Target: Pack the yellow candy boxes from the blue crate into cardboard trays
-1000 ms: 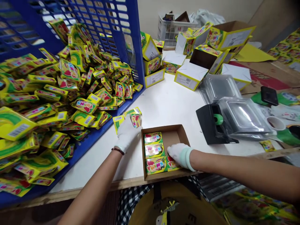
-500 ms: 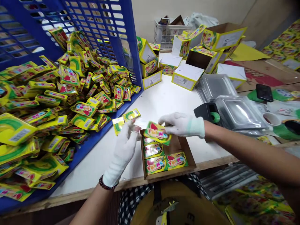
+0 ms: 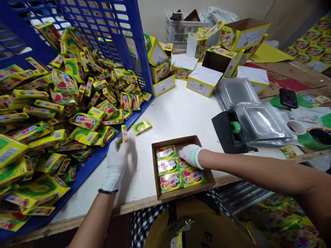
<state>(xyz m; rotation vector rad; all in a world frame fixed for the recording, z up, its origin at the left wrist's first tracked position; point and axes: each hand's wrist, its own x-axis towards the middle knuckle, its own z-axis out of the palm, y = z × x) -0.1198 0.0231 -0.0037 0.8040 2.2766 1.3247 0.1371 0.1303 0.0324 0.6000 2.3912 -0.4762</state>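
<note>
1. Landmark: open cardboard tray point(image 3: 186, 192) on the white table point(image 3: 170, 117), at the edge nearest the wearer.
2. Inside the tray, left column: three TWINS packs lying flat, a far pack point(image 3: 165, 151), a middle pack point(image 3: 168, 166) and a near pack point(image 3: 170, 182).
3. Right column of the tray: a near-right pack point(image 3: 193, 176) in full view, plus a partly covered pack point(image 3: 183, 164) beyond it.
4. Right hand point(image 3: 190, 155), white-gloved, reaches into the tray from its right and rests over the partly covered pack. Fingertips hidden; cannot tell whether they grip it.
5. Left hand point(image 3: 117, 160), white-gloved, dark beaded bracelet point(image 3: 108, 191) at the wrist, is left of the tray, well apart from it. Fingers closed on an edge-on pack point(image 3: 124, 133), its narrow side showing; fingertips somewhat blurred.
6. One loose pack point(image 3: 142, 127) lies flat, left of the tray and beyond it.
7. Farther left of the tray: blue crate point(image 3: 138, 34), heaped with packs.
8. Right of the tray and slightly beyond: black tape dispenser point(image 3: 219, 132), then clear plastic lids point(image 3: 263, 120). Beyond the tray: display boxes point(image 3: 205, 79).
</note>
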